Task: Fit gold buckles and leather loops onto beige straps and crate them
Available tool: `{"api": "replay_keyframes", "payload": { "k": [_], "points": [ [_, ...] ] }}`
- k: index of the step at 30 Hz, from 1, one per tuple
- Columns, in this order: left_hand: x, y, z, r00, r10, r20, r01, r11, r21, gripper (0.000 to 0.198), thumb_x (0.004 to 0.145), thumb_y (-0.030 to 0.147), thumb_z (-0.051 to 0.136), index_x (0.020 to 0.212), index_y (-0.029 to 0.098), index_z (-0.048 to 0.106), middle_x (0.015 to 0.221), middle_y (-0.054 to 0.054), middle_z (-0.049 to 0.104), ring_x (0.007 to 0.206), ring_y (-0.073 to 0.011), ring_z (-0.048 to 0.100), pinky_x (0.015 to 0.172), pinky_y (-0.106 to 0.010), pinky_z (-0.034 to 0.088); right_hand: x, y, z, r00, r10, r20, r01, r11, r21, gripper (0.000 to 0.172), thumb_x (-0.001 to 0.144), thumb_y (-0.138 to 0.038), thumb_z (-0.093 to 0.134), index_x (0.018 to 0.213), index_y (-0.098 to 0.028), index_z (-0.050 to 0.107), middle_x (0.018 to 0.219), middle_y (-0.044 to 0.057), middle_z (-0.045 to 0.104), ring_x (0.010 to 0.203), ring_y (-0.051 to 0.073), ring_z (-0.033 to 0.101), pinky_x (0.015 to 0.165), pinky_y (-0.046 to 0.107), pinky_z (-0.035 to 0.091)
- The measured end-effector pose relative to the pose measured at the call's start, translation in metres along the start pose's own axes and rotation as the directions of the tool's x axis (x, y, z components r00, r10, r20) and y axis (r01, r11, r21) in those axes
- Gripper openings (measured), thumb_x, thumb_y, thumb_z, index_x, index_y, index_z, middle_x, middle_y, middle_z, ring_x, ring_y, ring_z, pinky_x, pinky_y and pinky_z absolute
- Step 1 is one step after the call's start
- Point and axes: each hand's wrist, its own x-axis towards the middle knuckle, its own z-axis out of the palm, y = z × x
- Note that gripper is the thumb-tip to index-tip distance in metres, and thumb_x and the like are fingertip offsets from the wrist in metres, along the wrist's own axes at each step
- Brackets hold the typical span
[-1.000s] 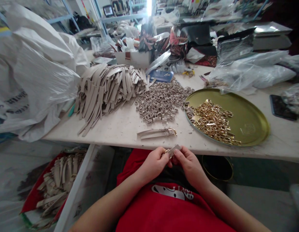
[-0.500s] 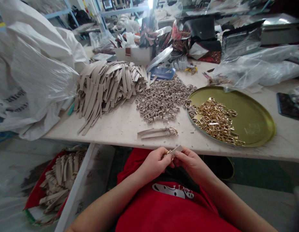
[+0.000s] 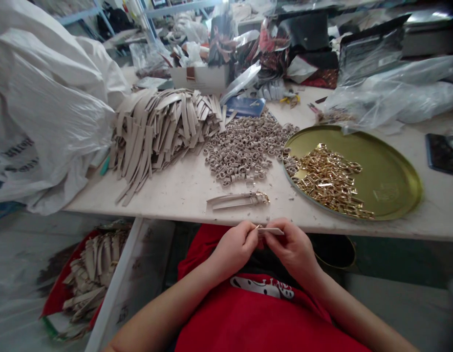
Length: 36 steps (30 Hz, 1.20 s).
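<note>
Below the table's front edge, my left hand (image 3: 235,247) and my right hand (image 3: 292,247) meet, both pinched on one beige strap (image 3: 270,230) with a small gold buckle at its left end. The strap lies nearly level between my fingertips. Two finished straps with buckles (image 3: 238,199) rest on the table just above my hands. A heap of beige straps (image 3: 163,129) lies at the left, a pile of small beige loops (image 3: 244,149) in the middle, and gold buckles (image 3: 331,181) fill a round gold tray (image 3: 391,171) at the right.
A large white sack (image 3: 46,107) bulges at the table's left end. Clear plastic bags (image 3: 395,98) and clutter line the back. A dark phone (image 3: 444,154) lies at the far right. A red bin of straps (image 3: 90,274) sits on the floor at the left.
The strap between my hands has tipped from slanting up-right to almost level. My hands stayed in place below the table edge.
</note>
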Motion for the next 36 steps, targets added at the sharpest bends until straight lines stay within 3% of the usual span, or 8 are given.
{"api": "replay_keyframes", "payload": {
  "k": [3, 8, 14, 21, 27, 31, 34, 36],
  "points": [
    [-0.004, 0.004, -0.002, 1.000, -0.015, 0.005, 0.015, 0.999, -0.044, 0.025, 0.086, 0.031, 0.037, 0.075, 0.016, 0.054, 0.071, -0.001, 0.061, 0.064, -0.0124, 0.052, 0.060, -0.023, 0.037, 0.002, -0.003, -0.003, 0.983, 0.160, 0.087, -0.173, 0.971, 0.164, 0.019, 0.073, -0.040, 0.061, 0.074, -0.022, 0.056, 0.063, -0.001, 0.056, 0.058, 0.015, 0.049, 0.056, 0.027, 0.040],
    [-0.007, 0.002, 0.001, 0.997, -0.072, 0.039, 0.077, 0.986, -0.151, 0.027, 0.083, 0.041, 0.043, 0.076, 0.016, 0.051, 0.066, 0.000, 0.060, 0.053, -0.0096, 0.046, 0.050, -0.021, 0.034, -0.001, -0.001, -0.003, 0.977, 0.177, 0.121, -0.200, 0.953, 0.226, 0.023, 0.072, -0.042, 0.063, 0.075, -0.020, 0.057, 0.068, 0.000, 0.058, 0.064, 0.016, 0.052, 0.062, 0.028, 0.041],
    [-0.010, -0.006, 0.004, 0.995, -0.079, 0.065, 0.091, 0.976, -0.200, 0.022, 0.082, 0.036, 0.044, 0.076, 0.015, 0.050, 0.066, 0.000, 0.060, 0.048, -0.0076, 0.043, 0.046, -0.020, 0.032, -0.006, 0.002, -0.003, 0.939, 0.261, 0.223, -0.330, 0.867, 0.372, 0.023, 0.075, -0.041, 0.061, 0.074, -0.019, 0.054, 0.067, -0.001, 0.058, 0.065, 0.014, 0.053, 0.064, 0.028, 0.041],
    [-0.012, -0.004, 0.007, 0.996, -0.059, -0.069, 0.054, 0.996, -0.070, 0.022, 0.082, 0.031, 0.043, 0.066, 0.016, 0.049, 0.061, 0.001, 0.056, 0.057, -0.0103, 0.047, 0.055, -0.022, 0.033, -0.016, -0.003, 0.005, 1.000, 0.007, -0.010, -0.007, 1.000, -0.013, 0.016, 0.076, -0.033, 0.060, 0.068, -0.021, 0.055, 0.069, 0.001, 0.056, 0.065, 0.015, 0.050, 0.063, 0.028, 0.038],
    [-0.011, -0.008, -0.001, 0.991, -0.110, 0.074, 0.121, 0.980, -0.158, 0.031, 0.077, 0.045, 0.051, 0.067, 0.017, 0.045, 0.054, 0.004, 0.052, 0.052, -0.0095, 0.043, 0.050, -0.020, 0.031, -0.005, 0.009, 0.004, 0.955, 0.197, 0.220, -0.238, 0.956, 0.174, 0.025, 0.072, -0.040, 0.063, 0.074, -0.020, 0.049, 0.062, -0.004, 0.051, 0.057, 0.012, 0.047, 0.055, 0.024, 0.036],
    [0.001, -0.013, -0.009, 0.986, -0.162, 0.037, 0.166, 0.963, -0.213, 0.034, 0.072, 0.047, 0.058, 0.066, 0.017, 0.044, 0.052, 0.005, 0.049, 0.048, -0.0087, 0.042, 0.048, -0.020, 0.031, 0.007, 0.001, 0.000, 0.938, 0.152, 0.313, -0.224, 0.952, 0.208, 0.027, 0.074, -0.043, 0.061, 0.075, -0.018, 0.050, 0.065, -0.003, 0.052, 0.061, 0.011, 0.047, 0.058, 0.024, 0.037],
    [0.012, -0.013, -0.013, 0.989, -0.139, 0.057, 0.149, 0.947, -0.283, 0.030, 0.075, 0.037, 0.057, 0.093, 0.016, 0.048, 0.062, 0.004, 0.055, 0.052, -0.0099, 0.049, 0.051, -0.020, 0.036, 0.030, -0.005, -0.015, 0.887, 0.108, 0.450, -0.203, 0.965, 0.168, 0.029, 0.081, -0.046, 0.050, 0.081, -0.018, 0.056, 0.071, 0.000, 0.058, 0.066, 0.014, 0.052, 0.062, 0.026, 0.041],
    [0.019, -0.012, -0.015, 0.990, -0.095, 0.108, 0.122, 0.951, -0.286, 0.029, 0.080, 0.034, 0.050, 0.102, 0.016, 0.050, 0.065, 0.003, 0.056, 0.053, -0.0095, 0.050, 0.052, -0.020, 0.038, 0.057, -0.004, -0.027, 0.919, 0.058, 0.390, -0.088, 0.994, 0.061, 0.030, 0.084, -0.046, 0.046, 0.084, -0.018, 0.058, 0.073, 0.002, 0.059, 0.068, 0.015, 0.054, 0.063, 0.027, 0.042]
  ]
}}
